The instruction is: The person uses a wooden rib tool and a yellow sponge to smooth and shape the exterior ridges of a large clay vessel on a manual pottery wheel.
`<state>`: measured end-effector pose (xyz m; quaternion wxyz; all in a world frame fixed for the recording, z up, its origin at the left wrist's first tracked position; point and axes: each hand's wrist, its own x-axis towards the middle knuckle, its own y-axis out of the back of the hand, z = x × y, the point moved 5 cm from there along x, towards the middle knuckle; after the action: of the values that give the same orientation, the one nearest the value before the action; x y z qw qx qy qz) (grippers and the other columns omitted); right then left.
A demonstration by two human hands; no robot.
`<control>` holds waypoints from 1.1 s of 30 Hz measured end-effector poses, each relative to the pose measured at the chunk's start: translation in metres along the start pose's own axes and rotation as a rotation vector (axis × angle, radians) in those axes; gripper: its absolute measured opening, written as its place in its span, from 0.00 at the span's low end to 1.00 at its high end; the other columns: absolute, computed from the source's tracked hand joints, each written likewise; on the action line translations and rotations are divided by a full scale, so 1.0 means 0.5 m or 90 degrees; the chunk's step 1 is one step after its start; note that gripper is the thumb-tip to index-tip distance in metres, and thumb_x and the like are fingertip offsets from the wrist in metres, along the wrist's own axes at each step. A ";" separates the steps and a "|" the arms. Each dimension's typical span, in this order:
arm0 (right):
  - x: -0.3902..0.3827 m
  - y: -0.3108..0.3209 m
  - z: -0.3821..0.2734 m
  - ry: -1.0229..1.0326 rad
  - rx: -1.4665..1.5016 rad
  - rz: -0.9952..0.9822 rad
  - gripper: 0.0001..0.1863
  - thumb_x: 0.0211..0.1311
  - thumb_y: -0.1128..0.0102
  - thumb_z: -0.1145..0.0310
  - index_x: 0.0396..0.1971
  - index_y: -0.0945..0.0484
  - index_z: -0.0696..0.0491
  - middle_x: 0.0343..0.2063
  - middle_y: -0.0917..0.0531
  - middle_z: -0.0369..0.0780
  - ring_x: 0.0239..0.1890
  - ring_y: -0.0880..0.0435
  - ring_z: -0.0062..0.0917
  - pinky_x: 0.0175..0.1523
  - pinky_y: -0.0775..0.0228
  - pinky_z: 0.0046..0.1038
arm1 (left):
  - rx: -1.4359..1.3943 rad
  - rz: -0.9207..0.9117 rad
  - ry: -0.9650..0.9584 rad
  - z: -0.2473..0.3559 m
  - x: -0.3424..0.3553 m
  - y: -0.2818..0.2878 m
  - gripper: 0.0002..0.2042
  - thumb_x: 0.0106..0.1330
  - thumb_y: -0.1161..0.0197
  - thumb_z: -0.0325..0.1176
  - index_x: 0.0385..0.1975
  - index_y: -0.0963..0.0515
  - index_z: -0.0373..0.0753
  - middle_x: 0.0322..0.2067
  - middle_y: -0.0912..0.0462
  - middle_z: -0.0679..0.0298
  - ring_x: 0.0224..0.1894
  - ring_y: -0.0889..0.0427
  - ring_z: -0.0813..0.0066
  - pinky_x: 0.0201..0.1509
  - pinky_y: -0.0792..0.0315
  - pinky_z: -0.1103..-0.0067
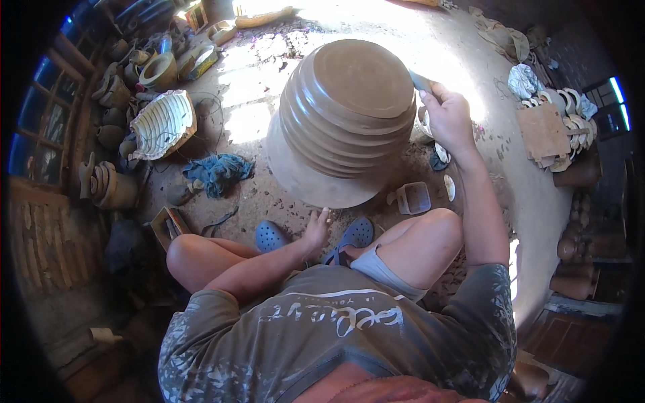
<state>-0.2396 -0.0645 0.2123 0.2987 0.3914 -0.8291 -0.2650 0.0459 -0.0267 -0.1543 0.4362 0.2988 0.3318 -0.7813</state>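
Note:
A large brown clay pot point(346, 127) with rounded ridges around its side stands upside down, its flat base upward. It rests on a round wheel disc point(329, 193) in front of my legs. My right hand point(449, 117) is closed around a flat grey-blue strip point(420, 81), held against the pot's upper right side; its exact kind I cannot make out. Low at the near edge of the disc is my left hand point(317, 230), its fingers stretched out and holding nothing. Whether its fingertips touch the disc cannot be told.
A ridged white plaster mould point(164, 124) and a blue cloth point(218, 173) lie to the left, with pots behind. A clear plastic tub point(412, 198) sits right of the disc. Mould pieces point(571, 124) are stacked at far right. Blue clogs point(271, 236) are between my knees.

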 end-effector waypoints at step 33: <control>0.008 0.013 0.029 -0.052 -0.058 0.028 0.18 0.68 0.36 0.63 0.47 0.14 0.63 0.16 0.22 0.34 0.20 0.28 0.15 0.29 0.33 0.30 | 0.079 -0.014 0.040 0.015 -0.043 -0.017 0.41 0.73 0.57 0.71 0.70 0.39 0.38 0.60 0.25 0.52 0.43 0.25 0.66 0.47 0.29 0.69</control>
<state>-0.2551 -0.0612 0.2079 0.2876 0.3480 -0.8362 -0.3115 0.0467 -0.0188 -0.1315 0.3972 0.3461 0.2993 -0.7956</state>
